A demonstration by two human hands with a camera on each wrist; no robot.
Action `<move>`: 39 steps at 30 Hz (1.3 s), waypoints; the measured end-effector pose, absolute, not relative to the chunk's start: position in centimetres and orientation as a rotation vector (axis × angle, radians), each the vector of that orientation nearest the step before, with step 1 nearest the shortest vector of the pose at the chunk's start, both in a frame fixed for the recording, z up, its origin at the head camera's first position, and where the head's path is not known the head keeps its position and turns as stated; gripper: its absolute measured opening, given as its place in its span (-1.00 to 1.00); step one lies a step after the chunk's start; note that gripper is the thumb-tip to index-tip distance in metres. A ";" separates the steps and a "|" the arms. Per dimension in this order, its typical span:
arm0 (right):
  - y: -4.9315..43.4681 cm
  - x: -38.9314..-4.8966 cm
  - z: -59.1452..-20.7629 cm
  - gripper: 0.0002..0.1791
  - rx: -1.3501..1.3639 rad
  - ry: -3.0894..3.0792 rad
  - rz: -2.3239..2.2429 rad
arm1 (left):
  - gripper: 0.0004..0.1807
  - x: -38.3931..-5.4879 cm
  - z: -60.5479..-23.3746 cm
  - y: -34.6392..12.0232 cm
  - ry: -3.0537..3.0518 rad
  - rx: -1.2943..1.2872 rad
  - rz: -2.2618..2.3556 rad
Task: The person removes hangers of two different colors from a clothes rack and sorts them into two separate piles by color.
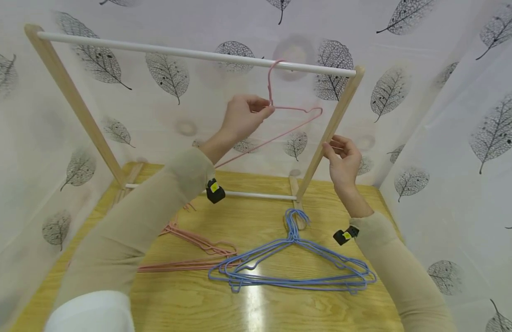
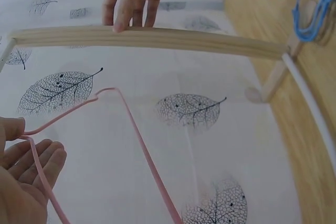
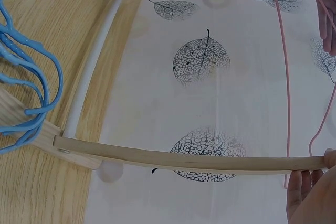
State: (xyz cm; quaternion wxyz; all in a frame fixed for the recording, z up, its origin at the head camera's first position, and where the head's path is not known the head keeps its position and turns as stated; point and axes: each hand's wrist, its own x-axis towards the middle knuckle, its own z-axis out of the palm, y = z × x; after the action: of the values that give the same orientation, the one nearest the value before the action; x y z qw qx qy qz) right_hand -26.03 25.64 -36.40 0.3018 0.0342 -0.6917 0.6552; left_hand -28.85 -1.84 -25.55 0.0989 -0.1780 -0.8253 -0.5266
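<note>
A pink wire hanger (image 1: 295, 109) has its hook over the white top rail (image 1: 164, 50) of a clothes rack, near the rail's right end. My left hand (image 1: 244, 114) pinches it just below the hook, and its body hangs tilted under the rail. In the left wrist view the thumb presses the hanger's neck, while the other fingers (image 2: 47, 166) lie behind the wire. My right hand (image 1: 345, 160) grips the rack's right wooden post (image 1: 338, 110) partway up. The right wrist view shows the thumb on one side of the post (image 3: 210, 161) and fingers on the other.
Several blue hangers (image 1: 322, 251) lie stacked on the wooden table (image 1: 189, 304) before the rack's right foot. Left of them lies a pile of pink hangers (image 1: 193, 239), partly behind my left sleeve. A leaf-patterned sheet (image 1: 438, 120) surrounds the table.
</note>
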 end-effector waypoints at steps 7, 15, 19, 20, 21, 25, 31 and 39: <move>25.6 -26.0 -36.3 -0.79 0.088 -1.830 1.743 | -0.75 -29.0 -25.2 -1.2 -2.373 -0.479 -1.605; 25.4 -26.0 -36.4 -0.80 0.082 -1.834 1.739 | -0.77 -28.8 -25.3 -2.1 -2.296 -0.461 -1.638; 25.4 -26.0 -36.4 -0.79 0.081 -1.840 1.744 | -0.79 -28.5 -24.9 -3.1 -2.240 -0.492 -1.623; 25.4 -26.0 -36.4 -0.79 0.080 -1.840 1.742 | -0.80 -28.5 -24.7 -3.3 -2.224 -0.502 -1.627; 25.5 -26.0 -36.4 -0.79 0.079 -1.840 1.742 | -0.80 -28.4 -24.5 -3.6 -2.210 -0.505 -1.636; 25.5 -26.1 -36.4 -0.80 0.078 -1.830 1.755 | -0.81 -28.3 -23.5 -4.6 -2.163 -0.498 -1.693; 25.6 -26.0 -36.4 -0.80 0.070 -1.820 1.756 | -0.79 -28.0 -22.7 -6.9 -2.157 -0.488 -1.726; 25.5 -25.9 -36.5 -0.77 0.069 -1.844 1.746 | -0.76 -26.6 -23.2 -11.1 -2.210 -0.564 -1.749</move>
State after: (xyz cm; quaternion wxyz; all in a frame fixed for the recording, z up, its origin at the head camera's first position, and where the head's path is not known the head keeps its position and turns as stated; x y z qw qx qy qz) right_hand -25.88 25.48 -36.46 0.2960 0.0258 -0.6933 0.6565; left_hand -26.64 -11.08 -23.17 0.1333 -0.1945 -0.7620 -0.6031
